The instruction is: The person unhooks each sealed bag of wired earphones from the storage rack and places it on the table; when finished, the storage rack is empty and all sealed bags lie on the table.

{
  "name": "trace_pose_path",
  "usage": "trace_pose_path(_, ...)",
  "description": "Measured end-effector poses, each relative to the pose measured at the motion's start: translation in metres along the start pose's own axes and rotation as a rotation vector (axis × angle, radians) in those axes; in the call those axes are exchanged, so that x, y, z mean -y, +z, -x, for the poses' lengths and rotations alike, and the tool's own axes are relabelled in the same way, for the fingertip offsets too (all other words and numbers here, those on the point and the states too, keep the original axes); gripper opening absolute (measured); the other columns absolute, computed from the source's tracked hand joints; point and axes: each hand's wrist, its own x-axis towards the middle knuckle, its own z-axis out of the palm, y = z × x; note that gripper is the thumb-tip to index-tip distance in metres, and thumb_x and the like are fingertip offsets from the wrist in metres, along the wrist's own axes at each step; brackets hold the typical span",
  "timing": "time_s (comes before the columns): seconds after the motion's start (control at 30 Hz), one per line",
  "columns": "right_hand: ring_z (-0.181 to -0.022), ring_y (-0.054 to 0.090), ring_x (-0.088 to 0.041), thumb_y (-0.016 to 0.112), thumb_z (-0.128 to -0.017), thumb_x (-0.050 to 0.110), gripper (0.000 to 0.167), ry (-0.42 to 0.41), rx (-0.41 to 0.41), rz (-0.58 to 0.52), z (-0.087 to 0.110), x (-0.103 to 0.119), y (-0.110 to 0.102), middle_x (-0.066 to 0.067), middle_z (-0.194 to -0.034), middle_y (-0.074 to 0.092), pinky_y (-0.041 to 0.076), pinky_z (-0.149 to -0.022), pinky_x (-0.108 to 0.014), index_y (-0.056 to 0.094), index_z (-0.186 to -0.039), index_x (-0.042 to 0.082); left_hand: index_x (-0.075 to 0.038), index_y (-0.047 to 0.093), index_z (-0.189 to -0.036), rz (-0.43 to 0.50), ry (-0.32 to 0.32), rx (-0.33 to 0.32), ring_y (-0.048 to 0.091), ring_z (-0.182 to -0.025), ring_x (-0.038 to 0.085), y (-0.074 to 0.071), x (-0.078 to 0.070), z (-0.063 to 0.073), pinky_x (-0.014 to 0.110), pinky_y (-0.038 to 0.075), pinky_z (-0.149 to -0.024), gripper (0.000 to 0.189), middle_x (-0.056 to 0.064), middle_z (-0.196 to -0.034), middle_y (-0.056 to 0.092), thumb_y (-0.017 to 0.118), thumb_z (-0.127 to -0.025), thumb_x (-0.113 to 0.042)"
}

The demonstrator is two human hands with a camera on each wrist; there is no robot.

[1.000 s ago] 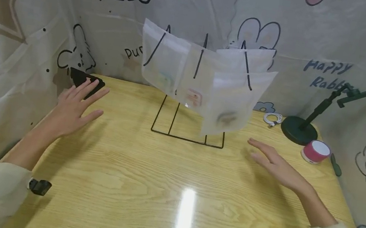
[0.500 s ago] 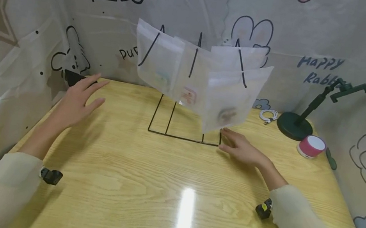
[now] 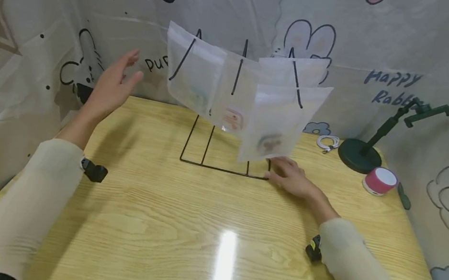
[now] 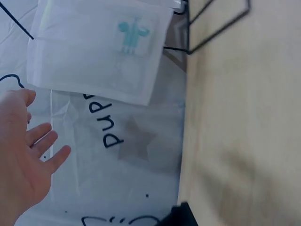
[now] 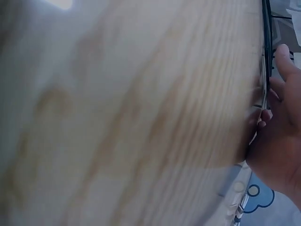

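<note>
Black wire rack was stood on the wooden table, frosted pouches hung off its hooks. The right hand was set at its near right corner; whether it was actually gripped honestly couldn't be told. The left hand was held up near the pouches, fingers loosely apart.

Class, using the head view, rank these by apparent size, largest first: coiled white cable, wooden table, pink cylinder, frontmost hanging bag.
1. Wooden table
2. Frontmost hanging bag
3. Pink cylinder
4. Coiled white cable
</note>
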Motion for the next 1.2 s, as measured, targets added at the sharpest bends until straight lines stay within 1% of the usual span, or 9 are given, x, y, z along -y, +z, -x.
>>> trace_pose_path(0.13,-0.155,0.006,-0.050,0.056,-0.107,0.040,0.072,0.038,-0.021,-0.007,-0.001,0.003,0.005,-0.022,-0.170,0.020,0.000,-0.117,-0.074,0.027,-0.165,0.010,-0.032,0.018,-0.167,0.084,-0.089,0.001,0.028,-0.155,0.020,0.004,-0.008,-0.022,0.049,0.026,-0.124,0.063,0.003,-0.170,0.029,0.041,-0.110,-0.049)
trace_pose_path(0.3,-0.157,0.005,-0.046,0.060,-0.106,0.039,0.072,0.067,-0.036,-0.017,-0.003,0.004,0.009,-0.021,-0.170,0.020,-0.003,-0.119,-0.072,0.029,-0.165,0.011,-0.031,0.017,-0.168,0.213,-0.137,0.008,0.026,-0.156,0.021,0.005,-0.017,-0.046,0.048,0.023,-0.126,0.063,0.006,-0.170,0.026,0.039,-0.111,-0.046)
trace_pose_path(0.4,-0.157,0.004,-0.045,0.060,-0.105,0.040,0.072,0.071,-0.041,-0.027,-0.005,-0.002,0.010,-0.019,-0.171,0.020,-0.004,-0.119,-0.072,0.031,-0.164,0.011,-0.032,0.018,-0.168,0.299,-0.173,0.007,0.029,-0.154,0.023,0.006,-0.023,-0.056,0.046,0.025,-0.125,0.062,0.004,-0.171,0.025,0.040,-0.111,-0.045)
trace_pose_path(0.57,-0.157,0.007,-0.044,0.064,-0.102,0.046,0.077,0.060,-0.053,-0.016,-0.008,-0.012,0.009,-0.015,-0.172,0.020,-0.002,-0.119,-0.072,0.032,-0.165,0.017,-0.037,0.023,-0.166,0.416,-0.222,-0.011,0.030,-0.153,0.017,0.010,-0.035,-0.067,0.043,0.028,-0.124,0.059,0.001,-0.171,0.026,0.043,-0.111,-0.040)
trace_pose_path(0.7,-0.157,0.009,-0.044,0.067,-0.099,0.051,0.082,0.050,-0.061,0.005,-0.005,-0.010,0.007,-0.015,-0.171,0.022,0.001,-0.119,-0.072,0.032,-0.165,0.018,-0.040,0.021,-0.166,0.456,-0.259,-0.004,0.023,-0.156,0.012,0.012,-0.043,-0.072,0.040,0.019,-0.128,0.059,-0.003,-0.171,0.026,0.044,-0.111,-0.036)
trace_pose_path(0.87,-0.156,0.008,-0.046,0.068,-0.099,0.046,0.082,0.062,-0.055,0.000,0.000,0.001,0.004,-0.019,-0.171,0.018,0.000,-0.118,-0.073,0.031,-0.165,0.014,-0.045,0.021,-0.164,0.508,-0.277,-0.001,0.023,-0.156,0.008,0.014,-0.049,-0.082,0.039,0.010,-0.129,0.061,-0.010,-0.169,0.029,0.048,-0.110,-0.037)
trace_pose_path(1.0,-0.157,0.006,-0.044,0.068,-0.100,0.044,0.082,0.088,-0.044,0.013,0.001,0.003,0.003,-0.018,-0.172,0.016,0.000,-0.119,-0.071,0.030,-0.165,0.014,-0.045,0.034,-0.160,0.540,-0.266,-0.054,0.036,-0.149,0.011,0.019,-0.053,-0.090,0.036,0.020,-0.127,0.058,-0.004,-0.162,0.042,0.056,-0.108,-0.031)
trace_pose_path(1.1,-0.157,0.006,-0.044,0.068,-0.100,0.044,0.081,0.102,-0.041,0.014,0.000,0.003,0.003,-0.019,-0.172,0.016,-0.001,-0.120,-0.071,0.031,-0.165,0.012,-0.041,0.049,-0.153,0.566,-0.248,-0.114,0.048,-0.133,0.013,0.024,-0.056,-0.093,0.033,0.033,-0.119,0.053,-0.002,-0.143,0.054,0.063,-0.106,-0.022)
trace_pose_path(1.2,-0.157,0.006,-0.044,0.067,-0.101,0.045,0.080,0.109,-0.045,0.011,0.000,0.001,0.004,-0.020,-0.171,0.018,-0.002,-0.120,-0.070,0.033,-0.164,0.010,-0.035,0.059,-0.147,0.592,-0.223,-0.144,0.052,-0.118,0.012,0.027,-0.057,-0.095,0.032,0.039,-0.111,0.049,-0.003,-0.127,0.058,0.066,-0.103,-0.015)
